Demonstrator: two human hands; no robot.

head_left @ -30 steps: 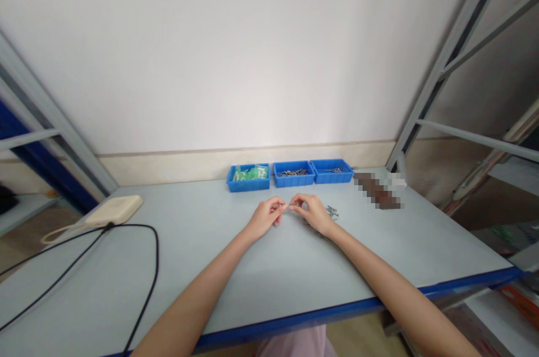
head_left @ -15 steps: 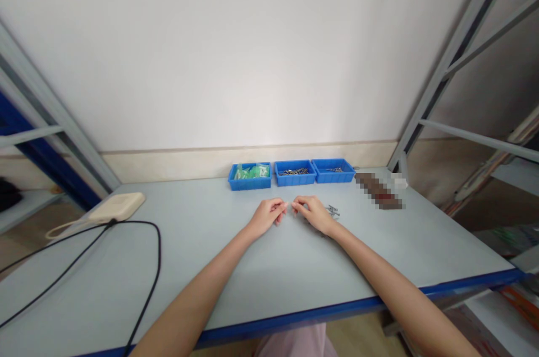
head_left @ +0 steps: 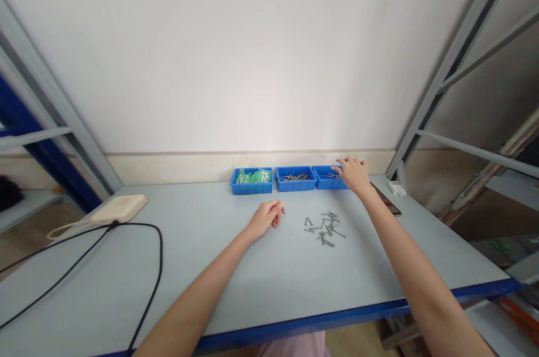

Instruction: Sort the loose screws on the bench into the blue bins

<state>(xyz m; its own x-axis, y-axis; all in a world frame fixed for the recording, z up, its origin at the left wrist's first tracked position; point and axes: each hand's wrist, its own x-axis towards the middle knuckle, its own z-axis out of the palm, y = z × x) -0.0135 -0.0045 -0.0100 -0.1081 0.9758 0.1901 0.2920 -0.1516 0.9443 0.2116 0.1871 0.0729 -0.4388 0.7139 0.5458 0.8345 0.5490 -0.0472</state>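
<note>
My left hand [head_left: 266, 218] rests low over the table with its fingers curled and thumb pressed in; what it may hold is hidden. Reaching out, my right hand [head_left: 354, 173] is over the right end of a blue bin [head_left: 330, 184], thumb and fingers apart, with nothing seen between them. A few small metal pieces lie in that bin. Between my arms, several loose screws [head_left: 329, 228] are scattered on the tabletop. The middle blue bin [head_left: 296, 186] holds many small metal parts, and the left blue bin [head_left: 251, 189] holds green and clear plastic packets.
A dark flat phone-like object [head_left: 389, 205] lies beyond my right forearm, near a small white item [head_left: 396, 188]. At the left are a cream-coloured box [head_left: 120, 208] and a looping black cable [head_left: 160, 250]. Metal frame posts [head_left: 425, 104] flank the table, with a wall behind.
My right hand has left its place beside my left hand, moving right and away to the right bin, and its fingers have opened. The scattered screws are now uncovered. My left hand has barely moved.
</note>
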